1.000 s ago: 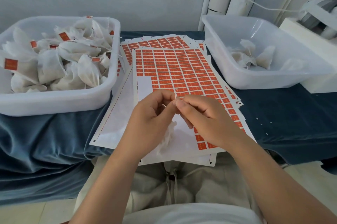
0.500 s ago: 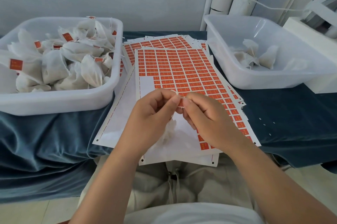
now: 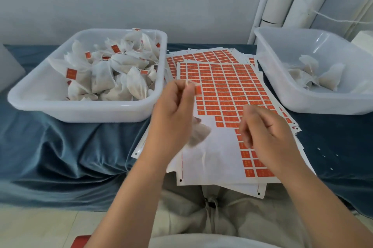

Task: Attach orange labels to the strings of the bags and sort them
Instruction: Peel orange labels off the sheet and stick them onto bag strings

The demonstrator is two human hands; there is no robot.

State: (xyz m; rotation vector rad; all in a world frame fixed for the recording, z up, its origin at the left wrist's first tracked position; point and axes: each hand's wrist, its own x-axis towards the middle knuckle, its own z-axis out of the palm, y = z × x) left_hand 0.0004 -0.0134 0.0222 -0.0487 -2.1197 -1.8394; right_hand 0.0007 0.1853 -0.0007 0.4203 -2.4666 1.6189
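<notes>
Packing workshop: bag bins [image 3: 84, 110], label sheets [image 3: 222, 86]

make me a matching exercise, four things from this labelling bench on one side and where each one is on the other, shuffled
Things
1. left tub
2. right tub
3. label sheets
4. left hand

Places or states
A. lying flat between the two tubs
B. nearly empty, a few unlabelled bags at the bottom
C. raised, pinching a string with an orange label on it, a bag hanging below
D. heaped with bags that carry orange labels

Pairs: 1-D, 2-B, 3-A, 4-C
</notes>
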